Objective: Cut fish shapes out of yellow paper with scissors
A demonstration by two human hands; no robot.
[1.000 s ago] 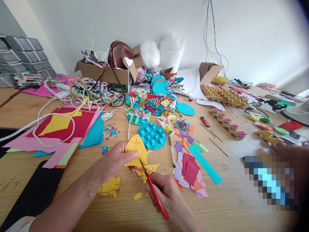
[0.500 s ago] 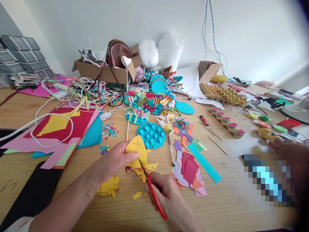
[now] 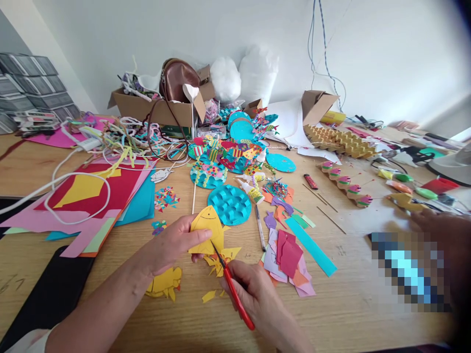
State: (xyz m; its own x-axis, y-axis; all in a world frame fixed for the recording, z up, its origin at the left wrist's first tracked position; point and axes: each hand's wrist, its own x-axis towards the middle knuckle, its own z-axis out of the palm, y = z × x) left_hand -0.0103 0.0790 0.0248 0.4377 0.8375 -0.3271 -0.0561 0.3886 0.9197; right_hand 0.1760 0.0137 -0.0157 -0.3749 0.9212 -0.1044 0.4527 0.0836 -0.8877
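Note:
Between the thumb and fingers of my left hand (image 3: pixel 184 241) is a piece of yellow paper (image 3: pixel 206 220) with a fish face drawn on it, its head pointing away from me. My right hand (image 3: pixel 253 289) is closed around the red handles of a pair of scissors (image 3: pixel 235 295). Their dark blades reach the lower part of the yellow piece, beside my left thumb. Yellow paper scraps (image 3: pixel 217 262) lie beneath the blades. Nearer to me, below my left wrist, rests a small pile of yellow cut-outs (image 3: pixel 165 284). The fingers under the paper are mostly hidden.
Ahead lies a round blue piece with raised paper loops (image 3: pixel 229 205). Stacked coloured sheets (image 3: pixel 91 201) are on the left, coloured offcuts (image 3: pixel 289 255) on the right. A glue bottle (image 3: pixel 253 192) and a pen (image 3: pixel 260 228) sit between. Another person's hand (image 3: pixel 430 220) is at far right.
Almost nothing differs. The yellow paper and my left hand have shifted very slightly left; the scissors stay at the paper's lower part.

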